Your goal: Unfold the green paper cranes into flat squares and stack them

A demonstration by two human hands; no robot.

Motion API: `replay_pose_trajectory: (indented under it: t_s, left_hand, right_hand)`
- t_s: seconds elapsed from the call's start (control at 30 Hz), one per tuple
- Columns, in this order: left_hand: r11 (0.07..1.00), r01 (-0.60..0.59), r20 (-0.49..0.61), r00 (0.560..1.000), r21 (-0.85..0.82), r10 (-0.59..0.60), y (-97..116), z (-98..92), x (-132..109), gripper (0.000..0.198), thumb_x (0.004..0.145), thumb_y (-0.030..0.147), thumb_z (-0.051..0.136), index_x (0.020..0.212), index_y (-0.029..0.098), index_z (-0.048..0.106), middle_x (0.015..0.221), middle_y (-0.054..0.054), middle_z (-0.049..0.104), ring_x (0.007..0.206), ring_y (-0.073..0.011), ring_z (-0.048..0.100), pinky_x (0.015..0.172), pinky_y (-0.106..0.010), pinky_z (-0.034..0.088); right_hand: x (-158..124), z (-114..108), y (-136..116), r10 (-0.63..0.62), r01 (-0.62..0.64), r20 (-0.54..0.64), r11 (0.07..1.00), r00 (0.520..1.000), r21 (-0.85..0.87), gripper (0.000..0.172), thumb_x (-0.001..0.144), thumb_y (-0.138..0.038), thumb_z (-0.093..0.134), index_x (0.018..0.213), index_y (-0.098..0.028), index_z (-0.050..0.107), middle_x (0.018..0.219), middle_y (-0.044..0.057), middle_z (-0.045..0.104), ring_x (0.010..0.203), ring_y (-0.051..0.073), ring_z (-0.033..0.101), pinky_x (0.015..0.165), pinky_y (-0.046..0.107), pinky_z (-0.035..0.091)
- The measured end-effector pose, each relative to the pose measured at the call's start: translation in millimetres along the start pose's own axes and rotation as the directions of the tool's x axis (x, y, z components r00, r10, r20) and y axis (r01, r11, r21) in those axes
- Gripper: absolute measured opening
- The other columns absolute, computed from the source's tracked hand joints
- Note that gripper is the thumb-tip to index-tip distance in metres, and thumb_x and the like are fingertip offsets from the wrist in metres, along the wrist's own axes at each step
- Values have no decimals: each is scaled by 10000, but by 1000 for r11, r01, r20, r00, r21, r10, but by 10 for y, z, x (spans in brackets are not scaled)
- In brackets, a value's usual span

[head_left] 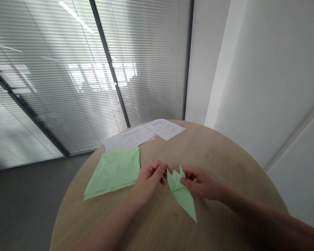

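A folded piece of green paper (183, 199) is held above the round wooden table, with pointed flaps at its top and a long tip hanging toward the lower right. My right hand (197, 181) pinches its right side between thumb and fingers. At the upper left flap, the thumb and fingers of my left hand (153, 174) are closed on the flap's tip. Left of my left hand lies a stack of green paper sheets (115, 170), flat on the table.
Printed white sheets (131, 137) lie behind the green stack, and another printed sheet (165, 129) is near the far edge of the round table (211, 150). Beyond it stand a glass partition with blinds (157, 69) and a white wall (272, 69).
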State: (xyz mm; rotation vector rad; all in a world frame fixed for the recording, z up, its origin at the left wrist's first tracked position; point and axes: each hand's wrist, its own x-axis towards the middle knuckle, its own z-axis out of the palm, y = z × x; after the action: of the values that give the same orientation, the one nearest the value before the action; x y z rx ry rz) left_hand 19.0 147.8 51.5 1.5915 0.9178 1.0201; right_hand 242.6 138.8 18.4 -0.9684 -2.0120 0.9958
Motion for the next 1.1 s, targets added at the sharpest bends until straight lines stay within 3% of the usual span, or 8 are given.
replay_pose_trajectory:
  t_s: [0.1, 0.23, 0.33, 0.5, 0.7, 0.97, 1.1]
  left_hand:
    - [999, -36, -46, 998, 22, 37, -65, -18, -3, 531, 895, 648, 599, 874, 133, 727, 689, -34, 639, 606, -129, 588, 558, -236, 504]
    - [997, -23, -14, 1000, 69, 24, -154, 1, 11, 402, 837, 537, 713, 900, 141, 737, 723, -25, 637, 622, -120, 563, 554, -223, 490]
    - [998, -3, -36, 999, 66, 5, -169, 29, 23, 358, 846, 497, 700, 796, 142, 714, 667, -9, 599, 585, -106, 536, 546, -219, 480]
    - [1000, -3, -106, 994, 1, 4, -122, 12, 25, 327, 806, 474, 735, 839, 151, 711, 647, 0, 610, 572, -108, 549, 541, -215, 482]
    - [998, -69, -53, 996, 14, 70, -87, -19, 9, 315, 832, 456, 728, 927, 156, 728, 728, -22, 660, 614, -114, 565, 571, -222, 478]
    - [973, -197, 1, 980, 123, 199, -91, 23, -12, 275, 874, 354, 688, 682, 160, 658, 735, -36, 645, 645, -111, 551, 575, -219, 428]
    - [968, -194, -15, 980, 157, 199, -92, 36, -34, 195, 870, 355, 690, 831, 164, 704, 784, -37, 660, 667, -117, 578, 591, -219, 454]
  right_hand:
    - [7, 12, 7, -20, 20, -58, 1000, 998, -3, 342, 950, -446, 536, 736, -184, 486, 671, -34, 413, 620, 104, 387, 570, 233, 296]
    - [5, 19, 25, -26, 23, -105, 999, 994, -33, 326, 948, -426, 534, 732, -188, 475, 655, -40, 408, 603, 101, 381, 558, 229, 286]
    - [-9, 16, 13, -28, 19, -89, 995, 996, -100, 317, 942, -393, 543, 715, -189, 458, 649, -38, 422, 607, 101, 393, 568, 227, 294]
    - [-25, 26, -31, -96, 89, -33, 981, 995, -174, 287, 923, -331, 549, 696, -188, 447, 624, -40, 453, 578, 92, 409, 561, 218, 288]
    - [-34, 24, -41, -110, 102, -34, 975, 993, -199, 274, 927, -320, 538, 702, -189, 453, 626, -37, 465, 577, 93, 422, 568, 215, 294]
    - [-19, 23, -15, -129, 113, -53, 963, 990, -245, 332, 936, -360, 558, 677, -189, 440, 608, -34, 463, 567, 94, 421, 563, 223, 280]
    - [-20, 4, -2, -127, 112, -41, 960, 991, -257, 314, 958, -370, 548, 710, -183, 502, 633, -17, 523, 580, 99, 451, 570, 227, 292]
